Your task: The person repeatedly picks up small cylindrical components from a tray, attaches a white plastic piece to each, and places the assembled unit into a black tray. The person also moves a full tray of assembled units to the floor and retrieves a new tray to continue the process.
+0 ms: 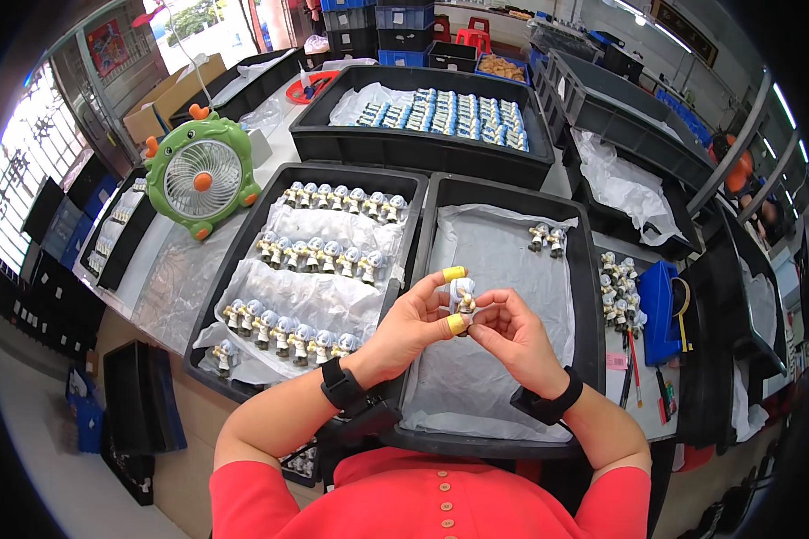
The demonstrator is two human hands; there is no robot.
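Observation:
Between both hands, over the right-hand black tray (593, 337), I hold a small figurine (463, 292) with pale blue hair and a white-and-gold body. My left hand (413, 319), with yellow tape on thumb and a finger, grips it from the left. The fingertips of my right hand (512, 332) close on its lower right side. White paper (503, 377) lines this tray, and two similar figurines (546, 239) stand in its far right corner. In the left-hand black tray (283, 180), rows of matching figurines (319, 256) stand on crumpled white paper.
A larger black tray (333, 148) with rows of blue-and-white pieces lies beyond. A green fan (202, 175) stands at the left. On the right are clustered figurines (618, 292), a blue holder (658, 301) with a tape roll, and a thin brush (636, 368). Stacked crates (638, 117) rise behind.

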